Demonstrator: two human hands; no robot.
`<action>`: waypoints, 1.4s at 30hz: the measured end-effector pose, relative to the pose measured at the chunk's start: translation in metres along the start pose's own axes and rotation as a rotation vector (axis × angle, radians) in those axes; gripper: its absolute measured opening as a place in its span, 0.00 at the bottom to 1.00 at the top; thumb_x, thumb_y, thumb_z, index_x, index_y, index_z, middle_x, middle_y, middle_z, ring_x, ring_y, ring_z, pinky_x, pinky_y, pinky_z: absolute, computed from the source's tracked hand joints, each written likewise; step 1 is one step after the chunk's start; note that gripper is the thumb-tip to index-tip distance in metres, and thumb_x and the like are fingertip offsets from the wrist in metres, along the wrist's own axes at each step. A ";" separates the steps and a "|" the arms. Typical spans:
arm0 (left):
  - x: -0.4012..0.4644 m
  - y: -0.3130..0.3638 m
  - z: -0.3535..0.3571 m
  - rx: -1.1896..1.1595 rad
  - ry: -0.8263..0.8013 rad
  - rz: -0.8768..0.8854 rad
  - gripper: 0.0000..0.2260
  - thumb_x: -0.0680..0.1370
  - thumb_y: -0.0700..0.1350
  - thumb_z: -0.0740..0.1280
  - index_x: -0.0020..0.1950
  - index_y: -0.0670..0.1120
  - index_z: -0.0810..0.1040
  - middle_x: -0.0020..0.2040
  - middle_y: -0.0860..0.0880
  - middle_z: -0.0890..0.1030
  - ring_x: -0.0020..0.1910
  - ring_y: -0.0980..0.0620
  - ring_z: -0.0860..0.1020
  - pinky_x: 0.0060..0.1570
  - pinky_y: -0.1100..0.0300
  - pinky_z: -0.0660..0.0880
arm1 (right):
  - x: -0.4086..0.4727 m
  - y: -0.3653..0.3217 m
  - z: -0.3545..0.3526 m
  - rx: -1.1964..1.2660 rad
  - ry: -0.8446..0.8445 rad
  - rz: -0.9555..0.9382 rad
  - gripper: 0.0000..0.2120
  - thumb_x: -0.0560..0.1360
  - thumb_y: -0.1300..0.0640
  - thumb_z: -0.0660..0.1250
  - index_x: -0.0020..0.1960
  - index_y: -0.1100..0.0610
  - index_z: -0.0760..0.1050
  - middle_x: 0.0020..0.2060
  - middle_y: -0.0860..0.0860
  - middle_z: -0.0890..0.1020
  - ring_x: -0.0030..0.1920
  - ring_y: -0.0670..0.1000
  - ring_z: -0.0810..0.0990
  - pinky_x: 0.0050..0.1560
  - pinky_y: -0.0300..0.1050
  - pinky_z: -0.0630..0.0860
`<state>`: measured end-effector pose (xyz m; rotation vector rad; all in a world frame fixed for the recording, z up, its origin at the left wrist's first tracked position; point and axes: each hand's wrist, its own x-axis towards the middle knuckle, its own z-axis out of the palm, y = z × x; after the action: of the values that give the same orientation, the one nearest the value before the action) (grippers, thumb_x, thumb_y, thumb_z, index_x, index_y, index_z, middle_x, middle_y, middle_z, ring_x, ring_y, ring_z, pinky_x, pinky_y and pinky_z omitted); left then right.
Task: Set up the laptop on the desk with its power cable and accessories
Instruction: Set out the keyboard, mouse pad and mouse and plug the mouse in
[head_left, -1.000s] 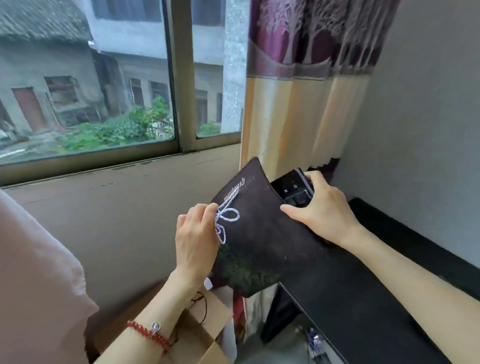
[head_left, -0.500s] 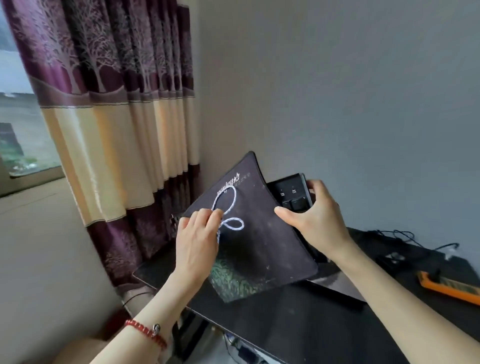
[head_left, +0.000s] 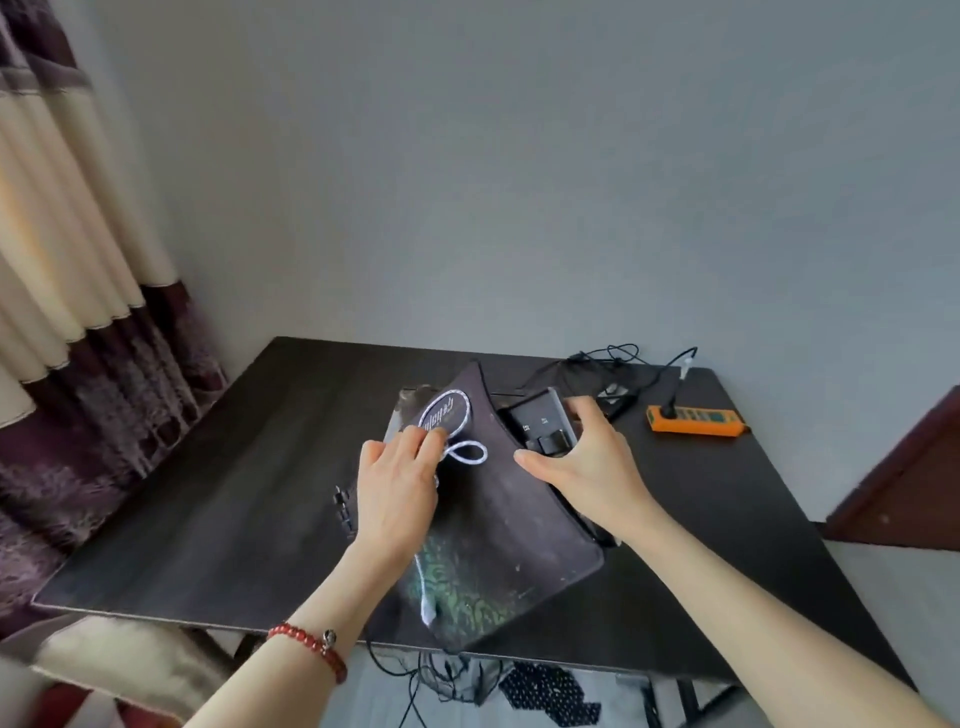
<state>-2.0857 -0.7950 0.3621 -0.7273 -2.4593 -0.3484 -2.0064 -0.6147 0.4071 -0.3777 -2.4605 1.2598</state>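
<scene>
Now the bundle sits over the desk (head_left: 218, 493) rather than out by the window: within the last second the person has swung round from the curtain (head_left: 78, 291) and brought it in over the dark top. The left hand (head_left: 400, 499) grips the mat's (head_left: 509, 525) near side, fingers curled by the white cord (head_left: 462, 441). The right hand (head_left: 587, 467) clasps the mat and the keyboard (head_left: 540, 426) tucked behind it. A silver laptop edge (head_left: 402, 415) seems to peek out behind, though I cannot be sure. The orange power strip (head_left: 693, 420) with its black cables (head_left: 608, 358) lies well apart at the far right. Likely next comes laying the stack down and spreading it out.
</scene>
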 end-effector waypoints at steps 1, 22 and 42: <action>0.005 0.003 0.009 -0.011 -0.019 0.023 0.24 0.51 0.28 0.71 0.45 0.43 0.78 0.35 0.48 0.77 0.32 0.45 0.76 0.35 0.57 0.56 | 0.004 0.010 0.000 0.004 0.001 0.040 0.25 0.63 0.47 0.74 0.55 0.49 0.68 0.42 0.44 0.80 0.47 0.49 0.78 0.49 0.48 0.75; 0.014 0.052 0.181 0.079 -0.535 0.430 0.17 0.51 0.36 0.76 0.36 0.48 0.78 0.30 0.50 0.76 0.28 0.48 0.75 0.32 0.59 0.72 | 0.039 0.253 0.049 -0.091 -0.372 0.657 0.35 0.73 0.48 0.67 0.72 0.58 0.54 0.66 0.56 0.67 0.66 0.54 0.68 0.65 0.49 0.68; 0.000 0.031 0.206 -0.121 -0.388 0.374 0.07 0.70 0.38 0.62 0.41 0.43 0.80 0.34 0.47 0.78 0.31 0.45 0.76 0.38 0.56 0.70 | 0.047 0.273 0.069 -0.641 -0.312 0.488 0.21 0.76 0.48 0.61 0.65 0.58 0.70 0.63 0.55 0.73 0.64 0.56 0.69 0.57 0.52 0.71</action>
<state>-2.1567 -0.6906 0.1969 -1.3930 -2.5910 -0.2281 -2.0576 -0.4908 0.1547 -1.0677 -3.1373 0.6662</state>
